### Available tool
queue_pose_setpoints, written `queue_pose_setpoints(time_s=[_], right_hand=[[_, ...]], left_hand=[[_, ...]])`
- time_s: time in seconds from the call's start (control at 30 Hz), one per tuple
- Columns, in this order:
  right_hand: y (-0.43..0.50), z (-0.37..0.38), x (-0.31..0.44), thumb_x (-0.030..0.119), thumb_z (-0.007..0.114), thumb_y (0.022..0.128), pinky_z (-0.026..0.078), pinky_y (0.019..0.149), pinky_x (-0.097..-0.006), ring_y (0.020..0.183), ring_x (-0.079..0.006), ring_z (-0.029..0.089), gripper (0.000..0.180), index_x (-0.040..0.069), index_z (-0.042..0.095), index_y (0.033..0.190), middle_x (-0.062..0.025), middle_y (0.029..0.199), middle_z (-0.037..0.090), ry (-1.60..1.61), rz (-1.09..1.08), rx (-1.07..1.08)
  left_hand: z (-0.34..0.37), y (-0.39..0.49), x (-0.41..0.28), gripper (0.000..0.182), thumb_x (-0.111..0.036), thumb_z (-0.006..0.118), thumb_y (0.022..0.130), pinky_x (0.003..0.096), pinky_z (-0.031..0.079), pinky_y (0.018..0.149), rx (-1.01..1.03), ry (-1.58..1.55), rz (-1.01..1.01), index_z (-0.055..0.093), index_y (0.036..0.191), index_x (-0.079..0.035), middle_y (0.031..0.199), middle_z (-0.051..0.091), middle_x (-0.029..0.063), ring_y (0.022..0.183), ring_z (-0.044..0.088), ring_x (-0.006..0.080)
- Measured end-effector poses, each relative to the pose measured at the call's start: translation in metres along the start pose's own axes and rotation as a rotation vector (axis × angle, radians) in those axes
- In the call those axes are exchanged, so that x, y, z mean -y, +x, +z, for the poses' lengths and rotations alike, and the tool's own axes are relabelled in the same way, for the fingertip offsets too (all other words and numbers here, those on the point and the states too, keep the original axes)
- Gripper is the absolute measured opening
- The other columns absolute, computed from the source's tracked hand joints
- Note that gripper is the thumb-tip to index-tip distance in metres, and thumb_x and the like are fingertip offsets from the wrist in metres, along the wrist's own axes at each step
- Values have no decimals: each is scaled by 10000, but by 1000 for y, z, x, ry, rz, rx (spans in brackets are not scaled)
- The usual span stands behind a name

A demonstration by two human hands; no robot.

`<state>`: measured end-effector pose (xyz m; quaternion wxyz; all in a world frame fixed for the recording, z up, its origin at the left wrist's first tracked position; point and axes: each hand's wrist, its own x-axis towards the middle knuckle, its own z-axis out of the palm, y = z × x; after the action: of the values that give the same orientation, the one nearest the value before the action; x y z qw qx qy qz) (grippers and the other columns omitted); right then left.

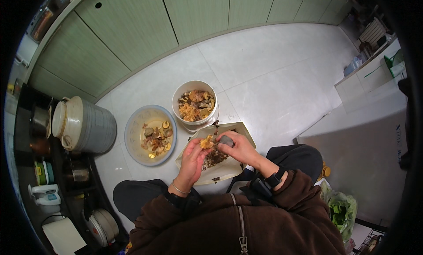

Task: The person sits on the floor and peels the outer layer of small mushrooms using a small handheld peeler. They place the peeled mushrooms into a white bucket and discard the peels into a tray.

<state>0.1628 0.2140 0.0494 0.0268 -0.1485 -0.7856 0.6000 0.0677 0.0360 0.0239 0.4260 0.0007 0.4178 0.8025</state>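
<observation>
My left hand point(192, 157) pinches a small yellow-orange mushroom point(207, 142) between thumb and fingers. Close beside it, my right hand point(244, 149) grips a small grey object point(226, 141); whether it is a scouring pad or something else I cannot tell. Both hands are over a cream angular plastic bin point(243, 128), where dark dirt and scraps point(214, 159) lie. Just beyond the bin, a white round bucket point(175, 107) holds mushrooms of several kinds, with an orange clump at its near left. Left of it, mushrooms and pieces lie in water in a blue-rimmed plastic basin point(132, 136).
A large lidded container point(96, 124) stands left of the basin, by a dark shelf with pots and a lidded cooker point(102, 227). Green cabinets point(198, 13) line the far side. At right are a grey appliance point(363, 155) and a bag of leafy greens point(340, 208).
</observation>
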Motion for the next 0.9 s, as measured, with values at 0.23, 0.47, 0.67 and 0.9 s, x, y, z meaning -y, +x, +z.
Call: queue_pose_setpoints(time_s=[0.23, 0.47, 0.67, 0.9], right_hand=[[-2, 1, 6, 220, 649, 932, 449, 670, -231, 742, -58, 534, 219, 31, 646, 1043, 9, 837, 625, 330, 13, -49], [2, -3, -2, 237, 648, 934, 449, 650, -239, 714, -64, 538, 206, 35, 636, 971, 11, 822, 634, 437, 90, -254], [1, -4, 2, 241, 657, 924, 450, 645, -240, 708, -61, 532, 220, 39, 638, 1009, 17, 817, 617, 371, 80, -141], [3, -4, -3, 216, 653, 915, 447, 638, -240, 693, -60, 532, 178, 39, 643, 937, 9, 793, 625, 371, 186, -247]], left_hand=[[-5, -3, 1, 190, -114, 508, 998, 361, 482, 960, 72, -59, -136, 524, 1172, -38, 1142, 616, 98, 1048, 610, 196], [-1, -3, 0, 188, -113, 512, 995, 353, 483, 959, 86, -86, -156, 531, 1166, -38, 1128, 625, 97, 1041, 614, 197], [2, -2, -2, 171, -63, 562, 962, 283, 480, 906, 11, 528, 107, 568, 1127, -20, 1059, 641, 70, 978, 611, 146], [-2, -1, -4, 201, -63, 573, 958, 282, 486, 893, -1, 596, 130, 564, 1154, -21, 1047, 643, 79, 953, 614, 146]])
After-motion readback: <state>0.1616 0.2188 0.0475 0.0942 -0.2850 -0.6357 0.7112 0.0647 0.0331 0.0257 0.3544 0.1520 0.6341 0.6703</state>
